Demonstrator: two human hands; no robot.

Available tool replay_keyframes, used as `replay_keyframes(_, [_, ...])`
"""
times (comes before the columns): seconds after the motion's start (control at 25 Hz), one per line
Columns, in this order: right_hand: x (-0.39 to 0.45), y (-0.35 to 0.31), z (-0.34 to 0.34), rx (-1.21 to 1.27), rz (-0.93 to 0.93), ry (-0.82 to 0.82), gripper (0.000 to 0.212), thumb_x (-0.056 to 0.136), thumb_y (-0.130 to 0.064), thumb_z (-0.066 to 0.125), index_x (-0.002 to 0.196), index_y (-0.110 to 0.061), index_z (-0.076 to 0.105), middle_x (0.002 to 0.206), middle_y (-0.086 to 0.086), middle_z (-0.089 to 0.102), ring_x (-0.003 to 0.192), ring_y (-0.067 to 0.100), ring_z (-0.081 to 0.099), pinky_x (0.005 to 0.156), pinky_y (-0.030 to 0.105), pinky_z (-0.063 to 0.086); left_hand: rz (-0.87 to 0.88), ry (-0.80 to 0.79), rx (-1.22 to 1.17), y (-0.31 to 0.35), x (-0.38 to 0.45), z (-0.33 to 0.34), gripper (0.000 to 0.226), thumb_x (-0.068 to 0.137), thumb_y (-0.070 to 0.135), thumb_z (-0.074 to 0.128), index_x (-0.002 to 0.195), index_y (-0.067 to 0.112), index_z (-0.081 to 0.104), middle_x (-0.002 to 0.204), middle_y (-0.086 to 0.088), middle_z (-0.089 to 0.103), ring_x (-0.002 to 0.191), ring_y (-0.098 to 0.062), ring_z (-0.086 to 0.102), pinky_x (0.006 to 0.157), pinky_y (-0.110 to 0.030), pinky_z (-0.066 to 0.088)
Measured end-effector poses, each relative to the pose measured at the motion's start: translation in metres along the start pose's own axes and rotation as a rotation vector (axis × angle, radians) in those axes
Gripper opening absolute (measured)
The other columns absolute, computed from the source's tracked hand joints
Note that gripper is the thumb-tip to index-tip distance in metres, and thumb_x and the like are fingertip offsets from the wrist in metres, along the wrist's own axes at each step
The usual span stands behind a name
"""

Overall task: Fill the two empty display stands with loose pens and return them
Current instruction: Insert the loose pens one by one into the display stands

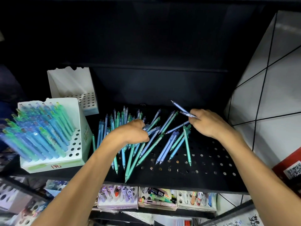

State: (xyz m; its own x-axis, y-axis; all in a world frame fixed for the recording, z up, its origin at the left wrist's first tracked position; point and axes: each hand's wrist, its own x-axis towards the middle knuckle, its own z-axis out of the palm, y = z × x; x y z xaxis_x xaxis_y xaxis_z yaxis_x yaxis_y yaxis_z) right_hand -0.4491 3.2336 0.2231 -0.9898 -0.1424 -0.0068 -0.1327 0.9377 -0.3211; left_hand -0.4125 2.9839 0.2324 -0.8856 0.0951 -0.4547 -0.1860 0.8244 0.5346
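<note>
While the left hand (133, 132) curled its fingers round several loose pens (146, 144) right of the part-filled stand (53, 163), the right hand (206, 123) pinched two blue pens (184, 110). An empty stand (88, 101) stood behind the part-filled stand.

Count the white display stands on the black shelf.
2. The front stand, at the shelf's left edge, is mostly filled with pens. The back stand, behind it against the rear wall, shows empty holes. Others may sit out of view.
</note>
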Motion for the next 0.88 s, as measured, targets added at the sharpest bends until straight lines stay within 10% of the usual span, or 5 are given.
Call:
replay_keyframes(0.28, [0.010,-0.006,0.010,-0.086,-0.344,0.089,0.015,0.096,-0.019,0.042,0.094,-0.019,0.057,0.089,-0.004,0.058,0.089,0.022,0.048,0.075,0.035,0.038,-0.015,-0.039,-0.122,-0.008,-0.012,-0.005,0.008,0.094,0.017,0.055,0.101,0.015,0.052,0.097,-0.008,0.062,0.082,-0.015,0.056,0.075,-0.030,0.044])
replay_keyframes(0.48, [0.002,-0.011,0.009,-0.291,-0.625,0.298,0.029,0.082,-0.017,0.034,0.099,-0.022,0.058,0.096,-0.004,0.057,0.085,0.019,0.043,0.085,0.042,0.034,0.015,0.007,-0.617,-0.008,-0.006,0.001,0.018,0.091,0.012,0.052,0.107,0.008,0.059,0.071,-0.004,0.062,0.059,-0.013,0.050,0.053,-0.024,0.042])
replay_keyframes(0.64, [0.001,-0.029,0.027,-0.515,-0.723,0.417,0.034,0.072,-0.010,0.056,0.103,-0.020,0.060,0.107,0.001,0.059,0.096,0.027,0.050,0.108,0.053,0.026,0.048,-0.036,-0.942,0.015,-0.010,0.012,0.010,0.093,0.008,0.048,0.097,0.007,0.058,0.065,-0.006,0.063,0.055,-0.016,0.055,0.053,-0.027,0.047])
replay_keyframes(0.76, [0.000,-0.033,0.037,-0.544,-0.695,0.516,0.038,0.066,-0.009,0.064,0.103,-0.015,0.062,0.108,0.004,0.061,0.101,0.027,0.045,0.108,0.057,0.024,0.032,0.003,-0.984,0.023,-0.004,0.024,0.007,0.095,0.014,0.050,0.099,0.011,0.056,0.110,-0.019,0.066,0.100,-0.030,0.065,0.085,-0.037,0.054])
replay_keyframes(0.88, [-0.002,-0.036,0.046,-0.555,-0.672,0.604,0.031,0.066,-0.011,0.068,0.096,-0.012,0.063,0.098,0.004,0.061,0.098,0.026,0.044,0.105,0.055,0.026,0.080,0.029,-1.057,0.028,-0.005,0.032,0.006,0.099,0.009,0.048,0.098,0.009,0.053,0.090,-0.013,0.063,0.069,-0.020,0.060,0.063,-0.027,0.052])
